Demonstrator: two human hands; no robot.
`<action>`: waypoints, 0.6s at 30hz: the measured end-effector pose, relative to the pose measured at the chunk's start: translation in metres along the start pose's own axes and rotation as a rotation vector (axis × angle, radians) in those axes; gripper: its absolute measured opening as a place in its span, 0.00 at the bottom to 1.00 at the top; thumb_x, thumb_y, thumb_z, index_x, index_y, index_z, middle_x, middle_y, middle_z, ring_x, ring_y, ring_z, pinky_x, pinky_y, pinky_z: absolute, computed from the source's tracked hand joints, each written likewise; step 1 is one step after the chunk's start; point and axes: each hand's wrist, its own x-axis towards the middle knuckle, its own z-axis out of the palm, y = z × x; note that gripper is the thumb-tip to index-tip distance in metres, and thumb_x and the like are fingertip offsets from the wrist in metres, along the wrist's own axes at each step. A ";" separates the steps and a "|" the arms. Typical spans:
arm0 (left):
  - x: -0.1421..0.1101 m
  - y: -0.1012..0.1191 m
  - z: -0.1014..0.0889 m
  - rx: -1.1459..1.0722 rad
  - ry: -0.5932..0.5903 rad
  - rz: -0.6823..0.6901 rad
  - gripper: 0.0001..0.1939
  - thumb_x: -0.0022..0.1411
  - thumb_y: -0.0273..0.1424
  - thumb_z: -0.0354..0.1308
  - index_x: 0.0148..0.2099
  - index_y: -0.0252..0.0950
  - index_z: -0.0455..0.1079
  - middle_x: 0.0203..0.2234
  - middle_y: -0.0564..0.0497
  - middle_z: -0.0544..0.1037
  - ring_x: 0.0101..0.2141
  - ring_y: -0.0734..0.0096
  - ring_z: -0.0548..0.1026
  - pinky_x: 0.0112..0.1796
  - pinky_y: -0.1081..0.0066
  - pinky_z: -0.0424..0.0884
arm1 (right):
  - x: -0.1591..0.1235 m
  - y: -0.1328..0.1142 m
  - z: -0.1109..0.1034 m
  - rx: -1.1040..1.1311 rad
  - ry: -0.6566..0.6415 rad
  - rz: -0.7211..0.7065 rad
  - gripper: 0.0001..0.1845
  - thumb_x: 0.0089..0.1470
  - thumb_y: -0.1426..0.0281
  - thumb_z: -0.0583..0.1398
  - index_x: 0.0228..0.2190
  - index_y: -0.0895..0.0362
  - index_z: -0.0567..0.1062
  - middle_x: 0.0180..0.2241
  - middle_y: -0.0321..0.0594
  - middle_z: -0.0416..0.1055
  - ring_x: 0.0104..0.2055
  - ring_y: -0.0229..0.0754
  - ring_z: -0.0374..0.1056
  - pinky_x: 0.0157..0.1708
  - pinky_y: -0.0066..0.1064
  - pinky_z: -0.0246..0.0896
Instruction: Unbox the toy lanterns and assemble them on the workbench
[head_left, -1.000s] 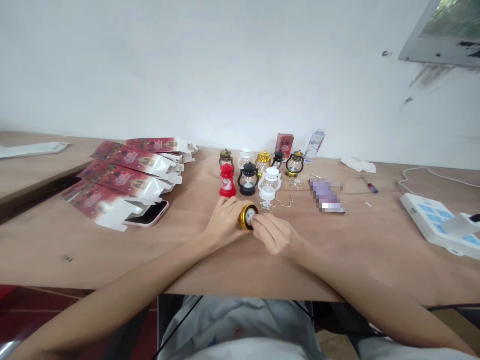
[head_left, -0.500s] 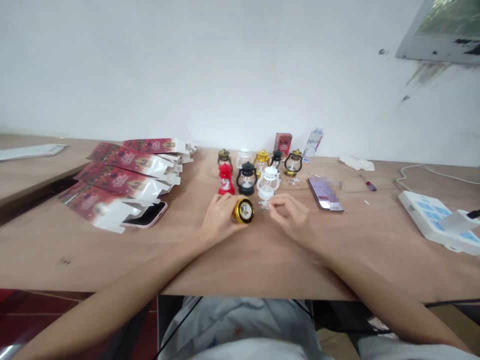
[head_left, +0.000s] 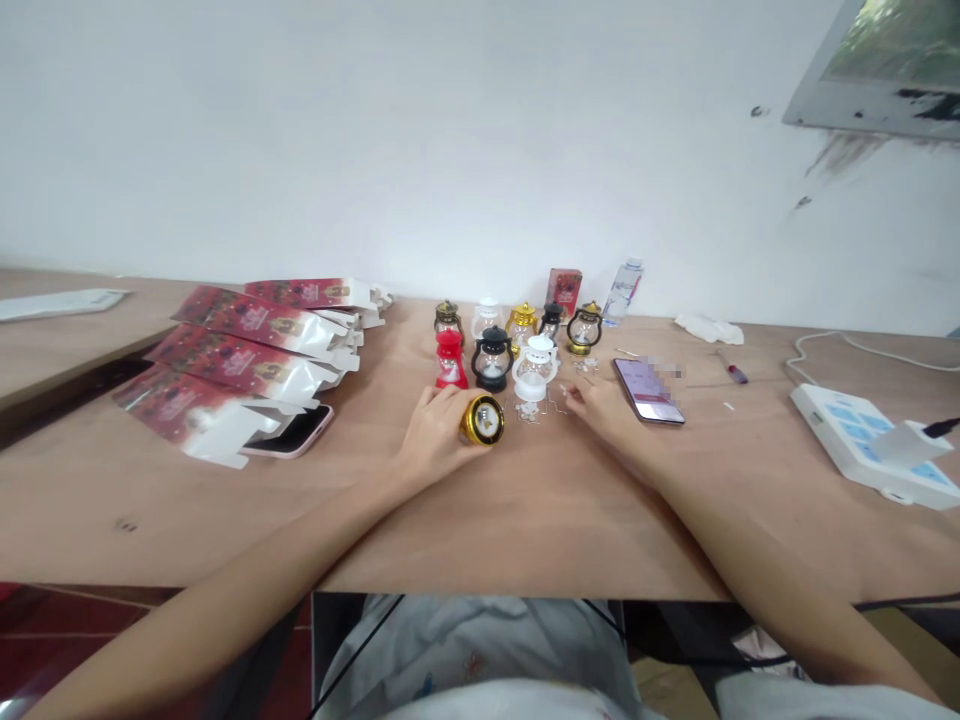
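My left hand (head_left: 435,432) is wrapped round a small gold lantern (head_left: 484,420) lying on its side, its round base turned toward me. Inside the base's dark ring a pale disc shows. My right hand (head_left: 604,410) rests low over the table, thumb and fingers together near a bent thin wire (head_left: 556,402). Something tiny and pale shows at those fingertips, too small to name. Small whitish pieces (head_left: 527,411) lie between the hands, in front of a white lantern (head_left: 535,370). A black lantern (head_left: 492,358) and a red lantern (head_left: 450,360) stand upright beside it.
Several more lanterns stand behind, near a red box (head_left: 564,293) and a clear bottle (head_left: 622,292). Flattened red cartons (head_left: 225,365) partly cover a phone (head_left: 300,432) at left. Rightward lie another phone (head_left: 646,392), a screwdriver (head_left: 736,374) and a white power strip (head_left: 862,440).
My right hand has left the gold lantern's base and moved right, to beside the wire. My left hand keeps hold of the lantern, whose base is now uncovered.
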 end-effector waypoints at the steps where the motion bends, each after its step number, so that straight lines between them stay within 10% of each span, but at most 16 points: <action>1: 0.000 0.000 0.000 0.001 0.002 0.010 0.21 0.50 0.31 0.62 0.46 0.35 0.63 0.38 0.48 0.75 0.38 0.63 0.72 0.40 0.67 0.59 | 0.000 -0.001 0.000 0.004 -0.020 -0.010 0.06 0.52 0.74 0.54 0.30 0.59 0.72 0.31 0.45 0.74 0.31 0.42 0.68 0.30 0.29 0.58; 8: -0.001 -0.001 0.002 0.003 -0.036 0.023 0.19 0.52 0.34 0.60 0.46 0.35 0.64 0.40 0.47 0.75 0.38 0.63 0.72 0.40 0.66 0.59 | -0.002 -0.016 -0.011 0.088 0.144 -0.016 0.06 0.54 0.73 0.56 0.26 0.59 0.72 0.28 0.43 0.73 0.29 0.42 0.68 0.29 0.30 0.58; 18: -0.002 0.008 0.003 0.045 -0.060 0.112 0.17 0.59 0.38 0.54 0.48 0.35 0.64 0.38 0.47 0.77 0.37 0.64 0.71 0.38 0.65 0.57 | -0.023 -0.103 -0.035 0.444 0.386 -0.378 0.06 0.56 0.74 0.56 0.35 0.57 0.73 0.32 0.40 0.74 0.33 0.36 0.69 0.34 0.27 0.64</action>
